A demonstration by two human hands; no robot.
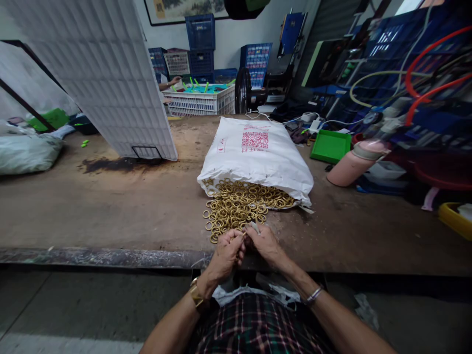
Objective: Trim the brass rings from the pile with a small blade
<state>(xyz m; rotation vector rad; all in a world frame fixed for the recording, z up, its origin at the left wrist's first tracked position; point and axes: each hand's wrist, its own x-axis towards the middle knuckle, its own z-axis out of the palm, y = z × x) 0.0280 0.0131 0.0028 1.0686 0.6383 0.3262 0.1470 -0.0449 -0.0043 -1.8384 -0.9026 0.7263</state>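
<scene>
Both hands meet at the table's front edge, just before a pile of gold-coloured metal rings [234,211]. My left hand [227,250] is closed, and a ring [242,235] shows between its fingertips. Closed beside it, my right hand [268,246] has its fingertips at that same ring. A small pale grey piece [255,227] sticks up between the right thumb and fingers; its kind cannot be made out. The rings spill from the mouth of a white woven sack [254,152] with red print, which lies on its side. What the curled fingers cover is hidden.
On the brown table [129,211] a ribbed white panel [121,88] stands at left, near a filled plastic bag [27,152]. A green tray [331,146], pink bottle [354,164] and yellow tray [456,220] are at right. Behind are a fan [243,91], crates [199,103] and another person's hand [175,80].
</scene>
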